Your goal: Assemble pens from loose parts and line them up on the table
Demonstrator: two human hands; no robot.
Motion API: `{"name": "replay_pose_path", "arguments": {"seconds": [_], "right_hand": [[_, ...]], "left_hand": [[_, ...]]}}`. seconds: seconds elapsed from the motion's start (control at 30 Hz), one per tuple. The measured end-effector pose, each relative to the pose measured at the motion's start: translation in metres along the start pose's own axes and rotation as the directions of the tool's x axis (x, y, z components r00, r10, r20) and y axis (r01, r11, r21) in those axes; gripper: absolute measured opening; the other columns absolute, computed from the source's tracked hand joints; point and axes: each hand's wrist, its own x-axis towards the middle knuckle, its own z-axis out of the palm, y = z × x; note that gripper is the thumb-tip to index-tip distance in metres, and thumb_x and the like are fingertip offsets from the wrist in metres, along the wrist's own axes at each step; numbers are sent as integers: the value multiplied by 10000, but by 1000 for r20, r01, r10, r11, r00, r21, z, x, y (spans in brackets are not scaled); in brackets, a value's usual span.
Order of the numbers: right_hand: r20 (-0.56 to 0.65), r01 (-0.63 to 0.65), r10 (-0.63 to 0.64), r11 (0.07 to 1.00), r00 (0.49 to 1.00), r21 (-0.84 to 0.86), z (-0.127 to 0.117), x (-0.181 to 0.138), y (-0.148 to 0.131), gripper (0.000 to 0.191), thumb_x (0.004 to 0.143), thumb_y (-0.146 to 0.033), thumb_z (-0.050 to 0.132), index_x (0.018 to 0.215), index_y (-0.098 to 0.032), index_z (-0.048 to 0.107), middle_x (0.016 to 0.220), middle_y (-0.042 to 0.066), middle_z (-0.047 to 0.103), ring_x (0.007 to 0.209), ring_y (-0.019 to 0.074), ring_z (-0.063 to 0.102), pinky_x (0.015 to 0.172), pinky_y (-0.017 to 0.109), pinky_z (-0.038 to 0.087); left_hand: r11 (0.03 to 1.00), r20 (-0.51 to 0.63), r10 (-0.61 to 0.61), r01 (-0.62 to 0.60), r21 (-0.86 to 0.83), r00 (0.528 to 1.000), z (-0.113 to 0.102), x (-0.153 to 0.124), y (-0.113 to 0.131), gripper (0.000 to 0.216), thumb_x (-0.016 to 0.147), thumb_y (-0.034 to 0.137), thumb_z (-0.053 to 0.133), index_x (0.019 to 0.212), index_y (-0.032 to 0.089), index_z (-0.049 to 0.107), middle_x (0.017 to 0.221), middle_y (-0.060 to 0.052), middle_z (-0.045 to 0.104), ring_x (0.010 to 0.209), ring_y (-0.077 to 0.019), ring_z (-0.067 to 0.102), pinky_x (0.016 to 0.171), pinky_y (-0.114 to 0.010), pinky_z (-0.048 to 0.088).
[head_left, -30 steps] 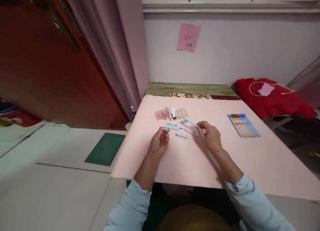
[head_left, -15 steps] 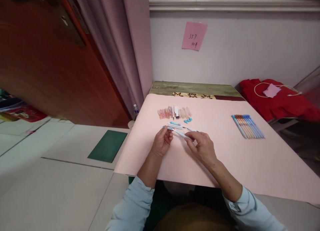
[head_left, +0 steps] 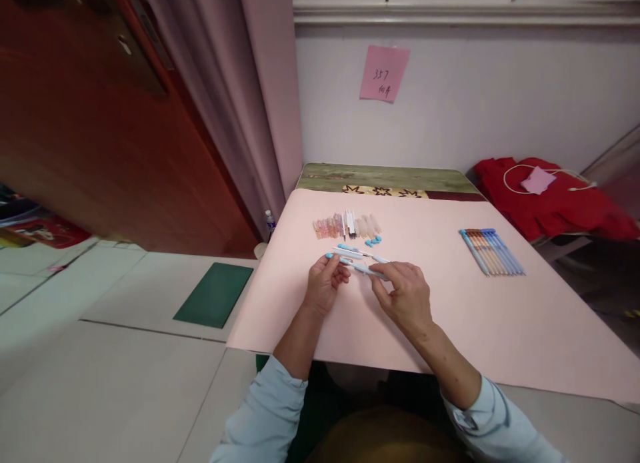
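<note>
Between the fingertips of my left hand (head_left: 323, 288) is the bright blue end piece of a pen (head_left: 330, 255). The thumb and fingers of my right hand (head_left: 404, 297) grip the pale blue pen barrel (head_left: 361, 268), hiding its right end. The two parts lie nearly in line just above the table; whether they are joined I cannot tell. Just beyond my hands lie more pen parts (head_left: 350, 252), white and blue. Several small blue pieces (head_left: 373, 241) are scattered behind them. Farther back is a row of pinkish clear tubes (head_left: 327, 227), white refills (head_left: 351, 224) and pale translucent pieces (head_left: 369, 225).
A neat row of pens (head_left: 493, 253), blue and brown, lies on the right of the pink-covered table (head_left: 450, 343). Red cloth (head_left: 560, 206) with a white cable is beyond the right edge. A bottle (head_left: 271, 220) stands beside the left edge, and a green mat (head_left: 214, 295) lies on the floor.
The blue end piece and the pale barrel have come closer into line, my left hand moving slightly right. The right hand keeps its grip. The view has shifted a little.
</note>
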Motion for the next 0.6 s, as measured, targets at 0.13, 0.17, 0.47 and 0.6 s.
{"name": "replay_pose_path", "arguments": {"seconds": [0.13,0.17,0.47,0.6], "right_hand": [[-1,-13,13,1000,1000,15,2,-2,-5,171,899,-256,538,957,-237,699,883,30,724,867,198,632,882,337,390],[-3,-13,13,1000,1000,21,2,-3,-6,168,899,-259,542,959,-236,697,877,27,724,864,195,632,877,335,391],[-18,-7,8,999,1000,51,11,-9,-6,152,908,-331,594,962,-222,686,858,21,731,817,183,637,860,325,414],[-8,-19,19,998,1000,58,12,-9,-10,165,910,-347,592,930,-213,686,824,33,728,807,191,641,844,324,425]], "left_hand": [[1000,-4,1,-1,-8,1000,-1,0,1,306,712,327,796,838,113,618,715,-34,668,532,-90,590,486,-209,418],[1000,-3,3,-3,-16,1000,-1,0,1,301,706,317,800,835,116,617,721,-32,668,532,-88,587,486,-209,417],[998,35,13,-11,-64,999,-3,-1,2,262,694,240,802,853,139,620,777,-16,657,556,-66,554,511,-199,402],[995,31,-16,19,-103,999,-3,-1,2,283,670,225,821,868,124,645,763,-5,632,560,-55,541,506,-187,393]]}}
